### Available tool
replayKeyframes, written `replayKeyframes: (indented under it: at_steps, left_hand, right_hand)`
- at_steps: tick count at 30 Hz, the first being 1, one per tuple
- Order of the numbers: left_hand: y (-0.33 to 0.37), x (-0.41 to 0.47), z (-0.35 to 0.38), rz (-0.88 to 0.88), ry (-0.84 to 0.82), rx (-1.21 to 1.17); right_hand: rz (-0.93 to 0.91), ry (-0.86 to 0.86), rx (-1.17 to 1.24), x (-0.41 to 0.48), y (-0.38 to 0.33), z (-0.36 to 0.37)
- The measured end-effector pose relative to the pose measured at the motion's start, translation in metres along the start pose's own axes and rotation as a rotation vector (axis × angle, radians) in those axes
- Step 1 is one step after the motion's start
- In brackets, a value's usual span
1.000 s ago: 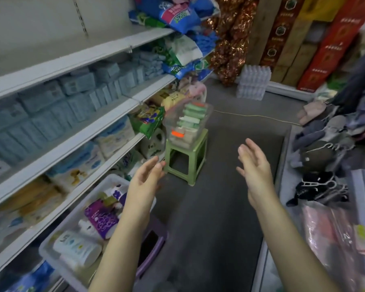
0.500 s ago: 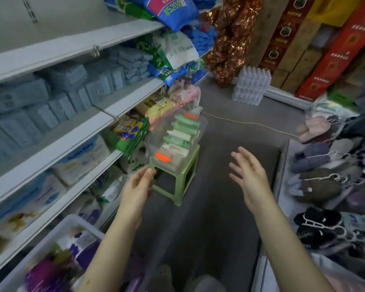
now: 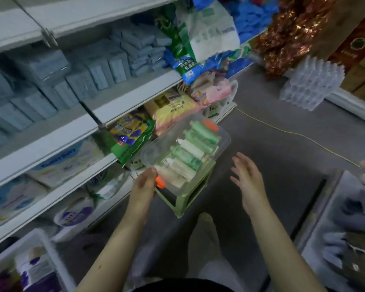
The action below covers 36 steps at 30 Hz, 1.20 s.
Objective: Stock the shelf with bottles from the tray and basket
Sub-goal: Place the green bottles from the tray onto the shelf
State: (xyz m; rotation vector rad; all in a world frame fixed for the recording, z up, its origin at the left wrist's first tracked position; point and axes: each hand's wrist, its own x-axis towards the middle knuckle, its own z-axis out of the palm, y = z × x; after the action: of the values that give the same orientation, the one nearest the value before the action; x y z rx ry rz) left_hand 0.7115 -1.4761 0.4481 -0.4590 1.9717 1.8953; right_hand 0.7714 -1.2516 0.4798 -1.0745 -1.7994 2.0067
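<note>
A clear plastic tray [image 3: 223, 142] with orange clips holds several green and white bottles [image 3: 190, 152] lying side by side. It rests on a small green stool [image 3: 183, 199] in the aisle. My left hand [image 3: 144, 182] touches the tray's near left corner, fingers curled at its rim by an orange clip. My right hand [image 3: 248, 178] hovers open to the right of the tray, apart from it. A white basket [image 3: 51, 249] with purple and white bottles [image 3: 35, 268] sits at the bottom left. The white shelves [image 3: 57, 140] run along the left.
The shelves hold blue-grey packs [image 3: 93, 72], bagged goods [image 3: 131, 133] and tissue packs. A stack of clear egg trays [image 3: 312, 81] stands on the grey floor at the back. Slippers and hangers fill a display [image 3: 350, 228] on the right. A yellow cord [image 3: 293, 133] crosses the floor.
I have stepped closer to the stool. My left hand has reached the tray's near corner, and my right hand has come up beside the tray. The basket has slid to the lower left.
</note>
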Motion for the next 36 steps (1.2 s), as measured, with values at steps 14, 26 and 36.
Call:
replayKeyframes:
  at_steps: [14,26,36]
  left_hand:
    - [-0.069,0.147,0.077,-0.327,0.542,0.018]
    - [-0.127,0.215,0.097,-0.292,0.811,-0.014]
    - [-0.130,0.226,0.097,-0.383,0.904,-0.022]
  right_hand:
    - [-0.114,-0.421,-0.676,0.251,0.068,0.059]
    - [-0.215,-0.445,-0.943,0.317,0.131,0.092]
    - [-0.325,-0.433,-1.233,0.326,0.152,0.100]
